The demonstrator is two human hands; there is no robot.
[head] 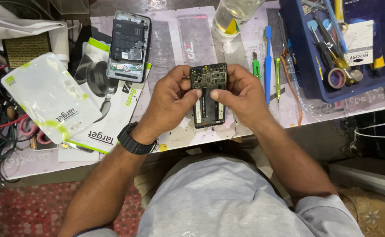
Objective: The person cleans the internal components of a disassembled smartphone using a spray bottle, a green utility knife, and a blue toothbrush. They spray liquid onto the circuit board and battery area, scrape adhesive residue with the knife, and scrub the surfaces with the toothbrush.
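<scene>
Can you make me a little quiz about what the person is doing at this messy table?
1. True or false: both hands hold the opened phone with its circuit board showing.
2. Which wrist wears the black watch? A) left B) right C) neither
3. Fill in: the tools with the roll of tape lie in a ____ tray.

Key
1. True: the left hand and the right hand grip it from either side, thumbs on top.
2. A, the left.
3. Blue. It stands at the table's far right, beyond the blue toothbrush. A second opened phone lies to the left.
</scene>
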